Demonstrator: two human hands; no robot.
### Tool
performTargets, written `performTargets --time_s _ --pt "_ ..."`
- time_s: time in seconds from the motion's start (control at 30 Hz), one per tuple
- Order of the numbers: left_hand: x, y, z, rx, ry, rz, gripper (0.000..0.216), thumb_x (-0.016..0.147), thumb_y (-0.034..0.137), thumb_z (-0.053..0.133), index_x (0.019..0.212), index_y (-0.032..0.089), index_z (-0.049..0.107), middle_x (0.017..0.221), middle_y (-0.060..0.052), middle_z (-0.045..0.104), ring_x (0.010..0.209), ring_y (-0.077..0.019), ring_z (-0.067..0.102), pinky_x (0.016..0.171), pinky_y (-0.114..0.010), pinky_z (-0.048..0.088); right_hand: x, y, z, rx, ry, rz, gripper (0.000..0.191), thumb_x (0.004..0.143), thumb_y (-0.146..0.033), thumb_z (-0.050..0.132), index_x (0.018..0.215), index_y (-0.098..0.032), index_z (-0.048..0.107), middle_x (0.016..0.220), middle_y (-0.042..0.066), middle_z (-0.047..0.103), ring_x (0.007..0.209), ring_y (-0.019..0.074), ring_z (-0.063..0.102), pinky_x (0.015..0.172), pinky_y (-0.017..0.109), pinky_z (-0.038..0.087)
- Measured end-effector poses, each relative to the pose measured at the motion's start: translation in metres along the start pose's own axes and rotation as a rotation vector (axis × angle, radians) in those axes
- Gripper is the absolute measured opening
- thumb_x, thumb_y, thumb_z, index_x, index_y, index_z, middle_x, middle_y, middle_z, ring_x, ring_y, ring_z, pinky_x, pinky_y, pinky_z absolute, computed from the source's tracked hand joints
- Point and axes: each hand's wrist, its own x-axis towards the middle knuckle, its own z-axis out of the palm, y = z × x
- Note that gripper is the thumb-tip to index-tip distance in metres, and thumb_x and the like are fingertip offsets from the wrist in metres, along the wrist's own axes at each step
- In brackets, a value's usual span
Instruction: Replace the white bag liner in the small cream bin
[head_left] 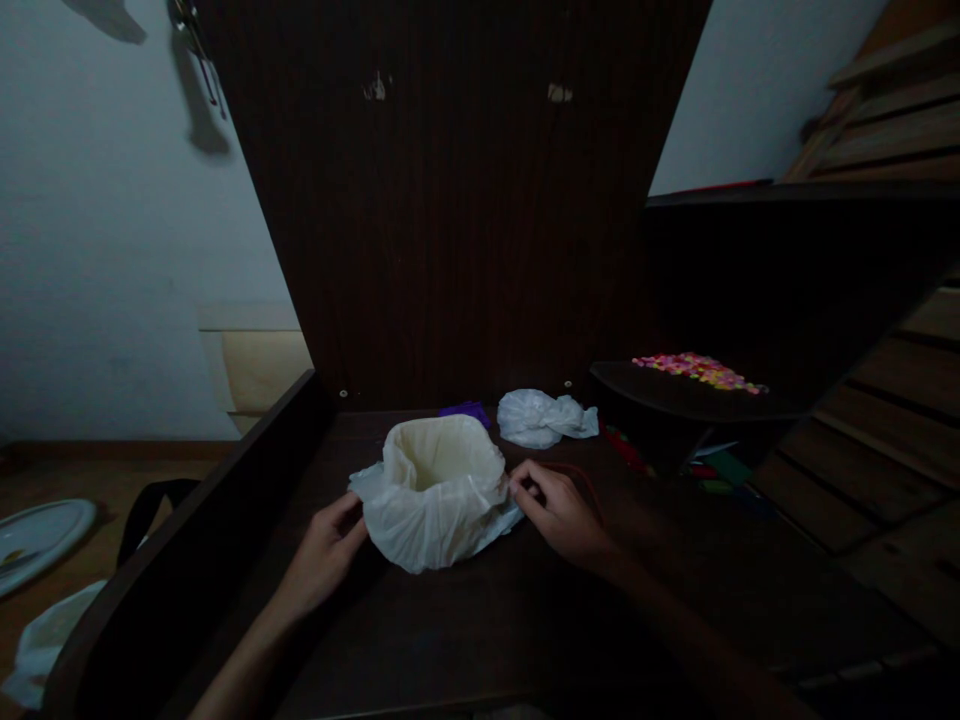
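A small bin lined with a white plastic bag [435, 525] stands upright on the dark wooden desk [420, 640]. The bag's edge is folded out over the rim and hangs down around the sides. At the bag's left side is my left hand [328, 548], its fingertips closed on the loose plastic there. My right hand [559, 510] pinches the bag's edge at the right side. Behind the bin, to the right, lies a crumpled white plastic bag [536, 418]. Something purple [466, 411] shows partly behind the rim.
A dark raised side board [202, 520] borders the desk on the left. To the right, a low corner shelf [675, 400] carries a pile of small colourful pieces [701, 370]. Below it lie several coloured items. A tall dark panel [465, 220] closes off the back.
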Motion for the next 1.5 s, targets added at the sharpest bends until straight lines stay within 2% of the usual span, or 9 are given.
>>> performTargets --time_s 0.27,0.57,0.73,1.0,1.13,1.23,1.33,1.43,1.5 --pt "0.011 0.047 -0.010 -0.156 0.272 0.119 0.049 0.086 0.059 0.065 0.116 0.021 0.064 0.121 -0.009 0.070 0.114 -0.0297 0.066 0.100 -0.040 0.053 0.040 -0.047 -0.027 0.319 0.359 -0.074 0.033 0.091 -0.055 0.058 0.083 -0.024 0.054 0.076 0.000 0.055 0.069 0.0162 0.054 0.064 0.028 0.046" --pt "0.049 0.092 0.011 0.154 -0.014 0.403 0.107 0.070 0.043 0.085 0.157 0.020 0.027 0.161 -0.017 0.037 0.147 -0.0372 0.039 0.120 -0.052 0.034 0.095 -0.108 0.004 0.458 0.018 -0.290 0.022 0.095 -0.043 0.056 0.090 -0.022 0.054 0.082 -0.002 0.057 0.076 0.0138 0.057 0.071 0.027 0.048" --pt "0.070 0.104 0.001 0.218 0.047 0.461 0.056 0.081 0.019 0.056 0.137 0.017 0.058 0.135 -0.009 0.066 0.122 -0.0284 0.064 0.108 -0.043 0.048 0.100 -0.120 0.002 0.298 -0.043 -0.506 0.010 0.095 -0.031 0.059 0.100 -0.022 0.061 0.102 0.002 0.065 0.100 0.0176 0.061 0.093 0.034 0.048" --pt "0.089 0.128 -0.017 -0.087 0.308 0.424 0.018 0.081 0.023 0.063 0.090 0.013 0.075 0.086 -0.004 0.076 0.080 -0.0200 0.069 0.074 -0.029 0.056 0.087 -0.104 -0.027 -0.172 -0.063 -0.358 0.072 0.079 -0.037 0.078 0.142 -0.024 0.046 0.138 0.010 0.053 0.125 0.0269 0.050 0.107 0.044 0.043" --pt "0.102 0.139 -0.016 -0.297 0.451 0.571 0.013 0.081 0.029 0.074 0.077 0.016 0.071 0.080 -0.002 0.072 0.079 -0.0170 0.067 0.075 -0.026 0.054 0.091 -0.100 -0.036 -0.268 -0.038 -0.239 0.044 0.086 -0.027 0.064 0.128 -0.022 0.057 0.116 0.009 0.065 0.106 0.0258 0.061 0.095 0.041 0.047" --pt "0.105 0.147 -0.010 -0.269 0.462 0.724 0.020 0.085 0.037 0.072 0.077 0.019 0.071 0.092 -0.004 0.074 0.096 -0.0208 0.068 0.089 -0.030 0.055 0.106 -0.100 -0.038 -0.101 0.107 -0.191 0.022 0.086 -0.018 0.051 0.102 -0.020 0.065 0.092 0.005 0.069 0.088 0.0215 0.063 0.084 0.036 0.048" --pt "0.103 0.151 0.000 -0.065 0.221 0.734 0.040 0.083 0.041 0.075 0.116 0.019 0.068 0.122 -0.009 0.069 0.122 -0.0278 0.062 0.105 -0.037 0.051 0.124 -0.104 -0.030 0.332 0.208 -0.219 0.018 0.080 -0.025 0.055 0.093 -0.018 0.067 0.093 0.004 0.072 0.094 0.0216 0.064 0.087 0.034 0.050" --pt "0.106 0.147 0.007 0.247 0.072 0.826 0.079 0.074 0.029 0.081 0.145 0.018 0.047 0.153 -0.014 0.047 0.144 -0.0334 0.042 0.120 -0.045 0.037 0.133 -0.114 -0.017 0.756 0.090 -0.145 0.019 0.073 -0.031 0.061 0.088 -0.020 0.068 0.093 0.003 0.073 0.096 0.0223 0.065 0.089 0.034 0.051" --pt "0.111 0.140 0.005 0.388 0.124 0.904 0.067 0.075 0.016 0.071 0.140 0.019 0.053 0.151 -0.014 0.050 0.143 -0.0321 0.045 0.119 -0.045 0.039 0.134 -0.120 -0.013 0.913 -0.035 -0.103 0.017 0.068 -0.029 0.064 0.083 -0.021 0.068 0.088 0.001 0.073 0.093 0.0223 0.066 0.091 0.035 0.051"
